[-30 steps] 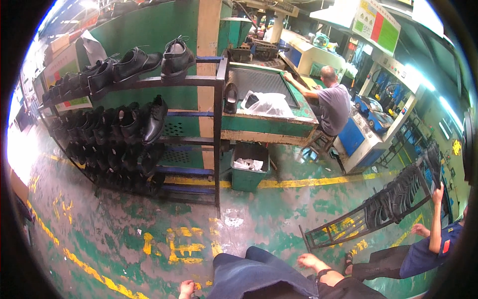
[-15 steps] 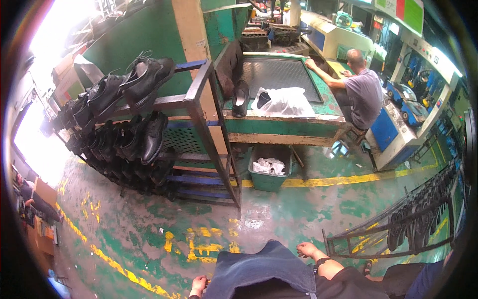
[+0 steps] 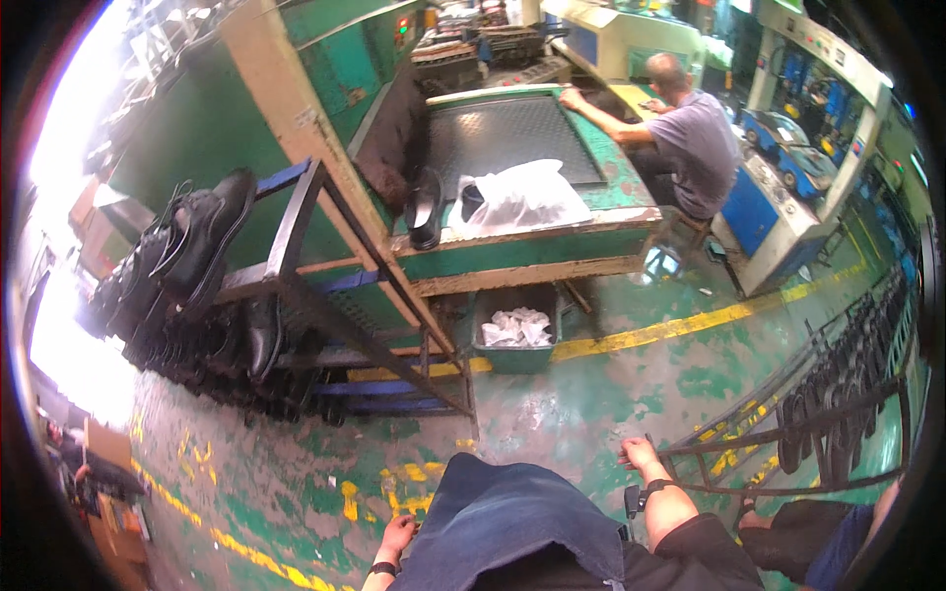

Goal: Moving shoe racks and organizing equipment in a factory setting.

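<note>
My left hand (image 3: pixel 398 538) hangs beside my jeans-clad leg (image 3: pixel 507 512), fingers loose, holding nothing. My right hand (image 3: pixel 639 455), a dark band on its wrist, is stretched out with fingers apart. It sits just short of the end rail of a low metal rack (image 3: pixel 749 463) that carries several black shoes (image 3: pixel 838 414); I cannot tell if it touches the rail. Ahead stands a green worktable (image 3: pixel 611 197) with one black shoe (image 3: pixel 426 207) and a white plastic bag (image 3: pixel 527 192) on it.
A blue and brown shoe rack (image 3: pixel 325 295) full of black shoes (image 3: pixel 197 246) stands at left. A green bin of white scraps (image 3: pixel 514 330) sits under the table. A seated person in a grey shirt (image 3: pixel 695 138) works at the table. Another person's clothing (image 3: pixel 838 552) shows at lower right.
The view has swung and closed in on the worktable and bin. The right-hand shoe rack now lies close to my right hand. Both hands stay low and hold nothing.
</note>
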`<state>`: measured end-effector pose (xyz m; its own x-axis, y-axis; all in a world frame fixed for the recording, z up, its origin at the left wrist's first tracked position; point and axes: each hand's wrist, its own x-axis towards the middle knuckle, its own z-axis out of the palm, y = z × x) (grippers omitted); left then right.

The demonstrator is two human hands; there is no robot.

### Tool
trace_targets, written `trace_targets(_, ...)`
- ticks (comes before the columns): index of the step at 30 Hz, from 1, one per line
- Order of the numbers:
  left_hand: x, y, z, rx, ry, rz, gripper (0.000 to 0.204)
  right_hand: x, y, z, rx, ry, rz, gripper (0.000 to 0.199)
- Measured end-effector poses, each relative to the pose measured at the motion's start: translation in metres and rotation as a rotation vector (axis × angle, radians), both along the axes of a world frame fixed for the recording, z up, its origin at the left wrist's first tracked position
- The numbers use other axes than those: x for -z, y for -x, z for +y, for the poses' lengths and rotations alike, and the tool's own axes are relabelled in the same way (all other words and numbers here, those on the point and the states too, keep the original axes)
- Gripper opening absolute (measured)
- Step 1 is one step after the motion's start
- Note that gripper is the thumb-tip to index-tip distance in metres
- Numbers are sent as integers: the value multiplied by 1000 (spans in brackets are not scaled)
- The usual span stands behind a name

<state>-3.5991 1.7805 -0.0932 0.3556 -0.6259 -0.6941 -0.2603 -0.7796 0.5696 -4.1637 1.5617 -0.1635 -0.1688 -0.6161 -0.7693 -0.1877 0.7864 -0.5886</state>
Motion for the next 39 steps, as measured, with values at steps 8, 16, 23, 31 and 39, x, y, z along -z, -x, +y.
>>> trace_targets(8,36,-81,-31,269,91,-35,38,7,-69,108,120,-137,54,27)
trace_targets(16,73,-165,-10,210,68,88,32,-38,-160,205,-19,-291,79,29)
trace_targets(23,131,-231,7,185,-215,109,27,-83,-183,235,12,-199,125,32)
trace_targets(31,110,-227,4,122,57,135,32,-48,-188,264,-51,-188,84,33)
trace_targets(39,-20,-156,104,254,-77,90,35,8,-199,319,-74,-115,-78,32)
